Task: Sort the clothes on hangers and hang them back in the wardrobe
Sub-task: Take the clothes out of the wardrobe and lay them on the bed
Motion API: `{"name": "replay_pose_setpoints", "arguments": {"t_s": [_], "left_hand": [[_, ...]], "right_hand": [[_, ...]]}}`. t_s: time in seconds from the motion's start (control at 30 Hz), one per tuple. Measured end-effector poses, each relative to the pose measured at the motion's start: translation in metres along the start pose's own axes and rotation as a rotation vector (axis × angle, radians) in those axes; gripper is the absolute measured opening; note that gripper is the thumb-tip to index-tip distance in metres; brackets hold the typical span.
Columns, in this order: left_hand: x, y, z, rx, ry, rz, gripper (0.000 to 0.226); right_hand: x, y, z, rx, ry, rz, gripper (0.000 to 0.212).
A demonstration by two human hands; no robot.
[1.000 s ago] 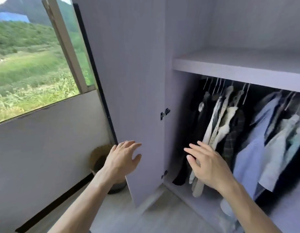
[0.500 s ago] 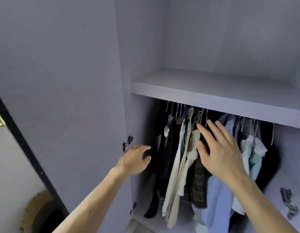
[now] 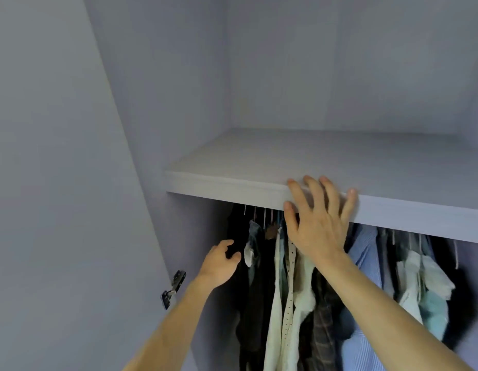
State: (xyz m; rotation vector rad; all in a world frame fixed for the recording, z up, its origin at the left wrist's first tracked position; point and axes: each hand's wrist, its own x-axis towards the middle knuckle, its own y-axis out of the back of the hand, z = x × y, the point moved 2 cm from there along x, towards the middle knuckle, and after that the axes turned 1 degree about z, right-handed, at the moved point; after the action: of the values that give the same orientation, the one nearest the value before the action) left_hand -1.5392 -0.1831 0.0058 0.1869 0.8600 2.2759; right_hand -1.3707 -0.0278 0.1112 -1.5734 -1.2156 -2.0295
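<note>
Right hand: the right hand (image 3: 316, 226) is at frame centre with fingers spread and straight, holding nothing. Its fingertips overlap the front edge of the shelf (image 3: 219, 183); I cannot tell whether they touch it.
Left hand: the left hand (image 3: 219, 263), lower and left of centre, has loosely curled fingers and holds nothing. It is just beside the dark garments (image 3: 255, 303) at the left end of the row, and contact is unclear.
Where the clothes are: all hang under the shelf across the lower centre and right. The row runs from the dark pieces through a cream shirt (image 3: 275, 303), a plaid shirt (image 3: 322, 317) and a blue striped shirt (image 3: 363, 263) to the pale mint garments (image 3: 425, 285).
Handling: the clothes are probably light, soft and limp, so fabric would sag and slide if pulled. The stiff part is the hanger.
Where to hold: best at the hanger hooks (image 3: 264, 218) or the hanger neck just below the shelf, lifting up off the rail. The rail itself is hidden.
Crowding: the garments are pressed together, so a neighbour may drag along.
Count, hands: two.
Count, hooks: about five thin ones left of the right hand and at least three further right.
Count, garments: too overlapped for an exact number.
Count, other: one shelf, one hinge (image 3: 173, 289) and one open door (image 3: 58, 210) at the left.
</note>
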Motion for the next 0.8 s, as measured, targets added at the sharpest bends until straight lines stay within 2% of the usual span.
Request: {"name": "replay_pose_setpoints", "arguments": {"t_s": [0.13,0.27,0.47,0.6,0.8], "left_hand": [[0.051,-0.017,0.005,-0.139,0.097,0.020,0.058],[0.088,-0.032,0.013,-0.132,0.122,0.072,0.059],[0.109,-0.040,0.018,0.020,0.077,0.121,0.049],[0.109,-0.036,0.016,-0.013,0.078,0.214,0.041],[0.103,-0.019,0.016,-0.188,0.049,0.205,0.042]], "right_hand": [[-0.001,-0.019,0.000,-0.076,0.032,0.162,0.045],[-0.002,-0.028,0.000,-0.114,0.035,0.245,0.046],[-0.001,-0.033,0.000,-0.120,0.040,0.283,0.050],[-0.001,-0.034,0.000,-0.112,0.030,0.271,0.050],[-0.001,-0.035,0.000,-0.122,0.039,0.283,0.049]]}}
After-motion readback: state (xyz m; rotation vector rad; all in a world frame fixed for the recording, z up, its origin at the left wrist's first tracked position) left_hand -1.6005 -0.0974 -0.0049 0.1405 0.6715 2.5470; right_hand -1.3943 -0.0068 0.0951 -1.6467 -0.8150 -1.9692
